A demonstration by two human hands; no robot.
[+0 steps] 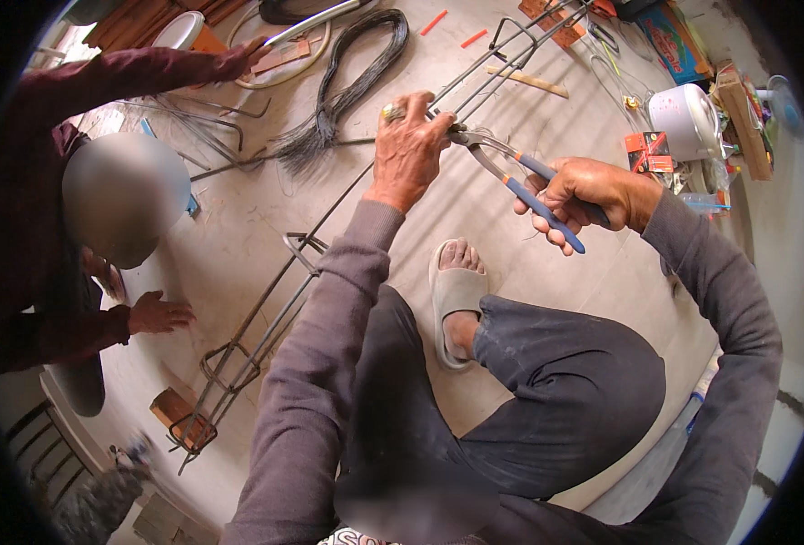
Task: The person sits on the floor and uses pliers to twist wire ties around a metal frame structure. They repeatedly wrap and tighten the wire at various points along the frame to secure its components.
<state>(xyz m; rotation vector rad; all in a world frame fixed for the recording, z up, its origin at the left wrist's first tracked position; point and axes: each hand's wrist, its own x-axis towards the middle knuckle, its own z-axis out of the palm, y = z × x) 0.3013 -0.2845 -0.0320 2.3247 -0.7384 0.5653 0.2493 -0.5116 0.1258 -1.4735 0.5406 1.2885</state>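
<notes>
A long, narrow rebar cage (304, 243) runs diagonally from the lower left to the upper right, its thin bars tied round with bent stirrups. My left hand (408, 150) is closed around the cage near a crossing; a ring shows on one finger. In my right hand (593, 191) is a pair of pincers (534, 202) with blue handles and orange bands. The pincers' jaws meet the cage right beside my left fingertips, which partly hide the crossing. Whether the jaws grip tie wire there is too small to tell.
At the left, a co-worker in a dark red sleeve (148, 77) crouches by the cage, one hand (161, 313) low. A looped bundle of tie wire (329, 104) lies beyond my left hand. Bricks (182, 416) support the cage. A white pail (685, 121) stands right, near a red box (649, 152).
</notes>
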